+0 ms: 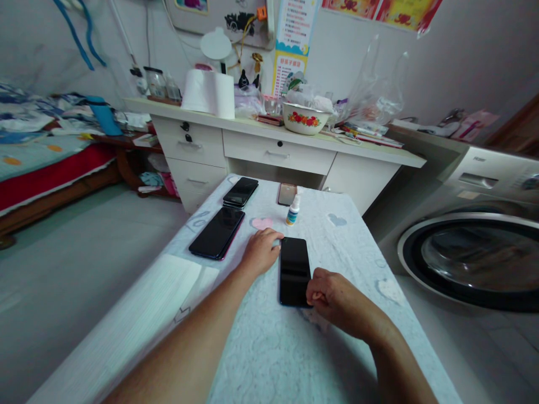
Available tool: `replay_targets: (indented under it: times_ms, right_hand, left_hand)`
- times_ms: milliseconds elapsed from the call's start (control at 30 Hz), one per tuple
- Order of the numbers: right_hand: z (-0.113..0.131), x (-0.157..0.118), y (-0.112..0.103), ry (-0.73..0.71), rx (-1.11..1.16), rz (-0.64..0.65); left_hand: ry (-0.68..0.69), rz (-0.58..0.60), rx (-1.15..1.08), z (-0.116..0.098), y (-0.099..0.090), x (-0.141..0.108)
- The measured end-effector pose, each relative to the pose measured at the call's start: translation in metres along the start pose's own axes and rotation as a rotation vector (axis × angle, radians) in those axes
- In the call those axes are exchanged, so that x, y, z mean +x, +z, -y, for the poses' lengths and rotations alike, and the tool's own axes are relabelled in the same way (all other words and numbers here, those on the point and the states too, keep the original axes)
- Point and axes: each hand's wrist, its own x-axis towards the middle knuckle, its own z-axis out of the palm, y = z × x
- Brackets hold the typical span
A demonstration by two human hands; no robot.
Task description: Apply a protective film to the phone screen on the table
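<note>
A black phone (295, 269) lies flat on the patterned tablecloth, its dark screen facing up. At its upper left edge, the bent fingers of my left hand (261, 249) press against the corner. My right hand (330, 292) is closed, its curled fingers against the phone's lower right edge; what they pinch, if anything, is hidden. A small white bottle with a blue and yellow label (292, 212) stands beyond the phone. To the left lie a stack of large dark phones (218, 233) and another stack of dark phones (241, 192) behind it.
Near the table's far edge lies another phone (287, 193). Behind is a white desk (278, 151) bearing a paper roll (210, 94), a floral bowl (305, 119) and plastic bags. A washing machine (475, 185) stands at the right, a bed (50, 163) at the left.
</note>
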Motion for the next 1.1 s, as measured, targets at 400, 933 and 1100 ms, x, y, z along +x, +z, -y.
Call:
replay_targets:
  times_ms: [400, 933, 1100]
  right_hand:
    - [0.0, -0.002, -0.006, 0.039, -0.041, 0.041]
    - [0.009, 0.002, 0.007, -0.005, -0.042, -0.001]
    - [0.017, 0.006, 0.008, -0.022, -0.042, 0.01]
  left_hand:
    - [-0.003, 0.007, 0.031, -0.001, 0.0, 0.0]
    - [-0.025, 0.019, 0.032, -0.003, -0.003, 0.0]
    - [-0.015, 0.023, 0.034, -0.001, -0.001, 0.0]
